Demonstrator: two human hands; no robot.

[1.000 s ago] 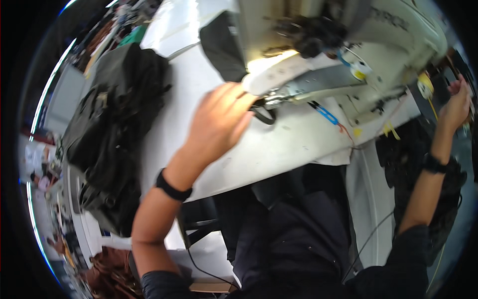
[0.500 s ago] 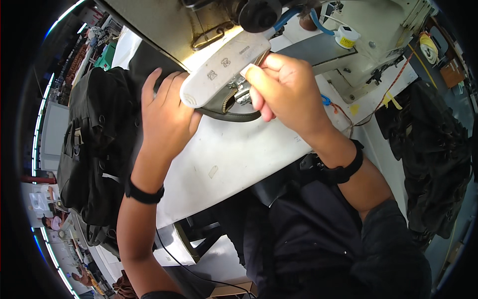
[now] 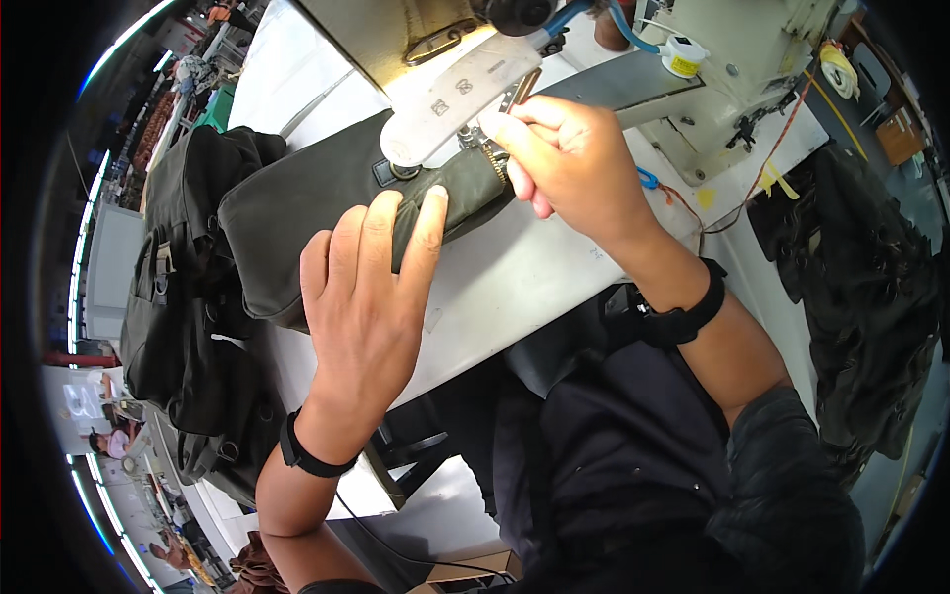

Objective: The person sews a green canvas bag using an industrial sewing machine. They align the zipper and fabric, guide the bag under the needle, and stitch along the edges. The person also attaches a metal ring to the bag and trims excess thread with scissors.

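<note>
Person is at an industrial sewing machine (image 3: pixel 752 49), positioning a dark olive fabric piece (image 3: pixel 327 198) under the machine's pale flat arm (image 3: pixel 465 94). Left hand (image 3: pixel 371 297) lies flat on the fabric's near edge, fingers spread and straight, pressing rather than gripping. Right hand (image 3: pixel 574 163) is closed in a pinch at the fabric's right end, w/ thumb and forefinger on what looks like a zipper strip (image 3: pixel 495 163) right by the needle area; needle itself is hidden. Fabric rests on the white table (image 3: pixel 515 267), its far part running left toward a heap of black bags (image 3: pixel 178 287). Judged step: lining up the seam before stitching. Next move prob. calls for keeping the edge straight, fingers well apart from the needle.
</note>
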